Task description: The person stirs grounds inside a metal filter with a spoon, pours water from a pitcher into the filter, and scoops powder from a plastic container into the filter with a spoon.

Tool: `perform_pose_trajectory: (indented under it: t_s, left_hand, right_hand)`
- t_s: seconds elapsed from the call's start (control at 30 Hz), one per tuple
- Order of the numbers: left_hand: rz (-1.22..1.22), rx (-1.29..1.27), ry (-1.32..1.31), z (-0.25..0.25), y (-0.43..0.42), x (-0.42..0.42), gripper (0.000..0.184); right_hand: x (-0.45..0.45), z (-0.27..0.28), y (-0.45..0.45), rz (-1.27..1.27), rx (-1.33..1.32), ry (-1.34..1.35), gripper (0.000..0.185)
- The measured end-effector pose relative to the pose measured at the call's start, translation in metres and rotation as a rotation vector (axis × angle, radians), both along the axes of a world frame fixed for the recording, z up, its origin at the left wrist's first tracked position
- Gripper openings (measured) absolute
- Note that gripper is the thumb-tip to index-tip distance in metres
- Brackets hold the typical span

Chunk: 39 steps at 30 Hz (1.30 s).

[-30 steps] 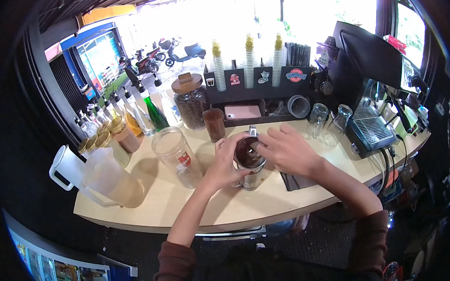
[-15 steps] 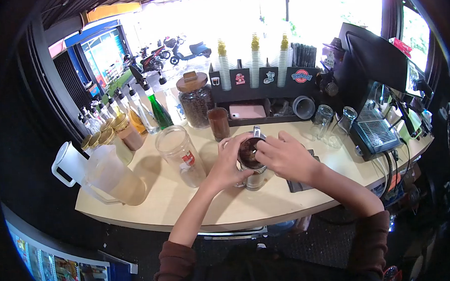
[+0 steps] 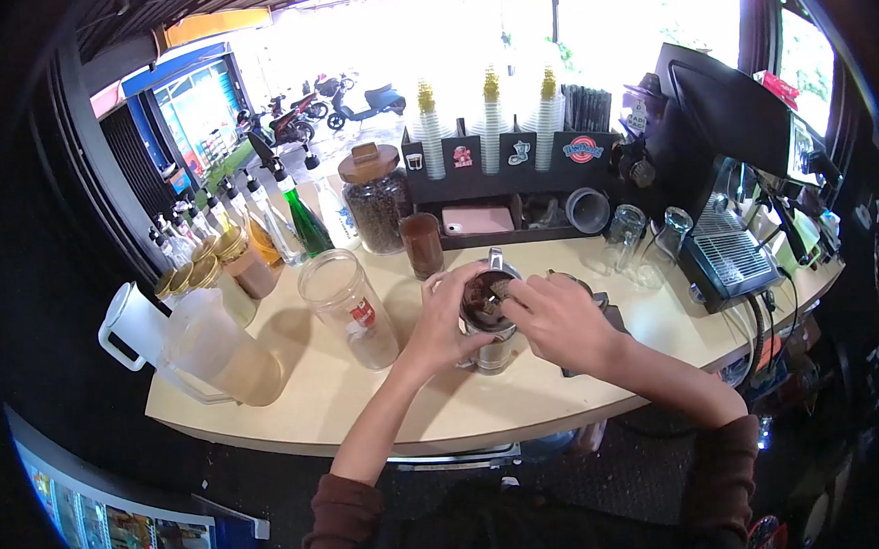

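Observation:
A shiny metal pitcher [image 3: 494, 355] with dark brown contents stands on the counter in front of me, its handle turned to the far side. My left hand [image 3: 446, 318] is wrapped round the pitcher's left side, thumb at the near side and fingers by the rim. Over the right of the mouth, my right hand [image 3: 562, 319] is closed in a pinch, fingertips at the opening. What it pinches is mostly hidden; a small bright bit shows by the fingertips. A glass of brown drink [image 3: 421, 246] stands just beyond, and a tall clear container [image 3: 349, 312] is to the left.
Two plastic jugs [image 3: 219, 350] stand at the left of the wooden counter [image 3: 348, 413], with pump bottles [image 3: 302, 221] and lidded jars behind. A coffee bean jar [image 3: 377, 209] and a black cup organiser [image 3: 475, 181] line the back. Glasses [image 3: 627, 237] and an espresso machine [image 3: 734, 250] are at right.
My right hand has shifted slightly down at the pitcher's mouth, its fingers curled more closely. My left hand keeps its hold. The whole view has moved a little.

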<state>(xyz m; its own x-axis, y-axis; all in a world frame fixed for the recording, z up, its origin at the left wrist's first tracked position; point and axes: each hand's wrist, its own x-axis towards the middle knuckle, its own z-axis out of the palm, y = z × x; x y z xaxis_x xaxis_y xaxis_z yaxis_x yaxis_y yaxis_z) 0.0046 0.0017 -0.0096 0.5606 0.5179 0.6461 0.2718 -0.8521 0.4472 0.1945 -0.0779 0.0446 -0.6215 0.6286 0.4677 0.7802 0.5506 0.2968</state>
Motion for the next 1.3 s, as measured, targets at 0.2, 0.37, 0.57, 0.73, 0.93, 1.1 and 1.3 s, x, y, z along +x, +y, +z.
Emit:
perform_pose_trajectory:
  t_s: [0.2,0.37,0.57,0.73,0.93,1.1,1.3]
  left_hand:
    - [0.049,-0.031,-0.028,-0.003,-0.001,0.003,0.092]
    - [0.129,-0.07,-0.05,-0.002,-0.007,0.004,0.09]
    - [0.202,-0.198,-0.122,0.0,-0.016,0.011,0.086]
    - [0.203,-0.24,-0.118,-0.003,-0.018,0.013,0.082]
    - [0.173,-0.257,-0.146,-0.007,-0.018,0.013,0.084]
    - [0.324,0.005,-0.274,0.008,-0.033,0.016,0.08]
    - [0.349,0.264,0.012,0.021,-0.042,0.031,0.028]
  right_hand:
    - [0.014,0.004,0.006,0.008,0.046,0.061,0.021]
    - [0.008,0.01,0.0,0.013,0.011,0.072,0.018]
    - [0.017,0.021,0.001,-0.041,-0.12,0.3,0.016]
    - [0.019,0.018,0.006,-0.018,-0.292,0.418,0.015]
    - [0.026,0.015,0.016,-0.079,-0.52,0.672,0.013]
    - [0.035,0.004,0.029,0.066,-0.622,0.987,0.011]
    - [0.034,-0.008,0.03,0.287,-0.796,1.166,0.011]
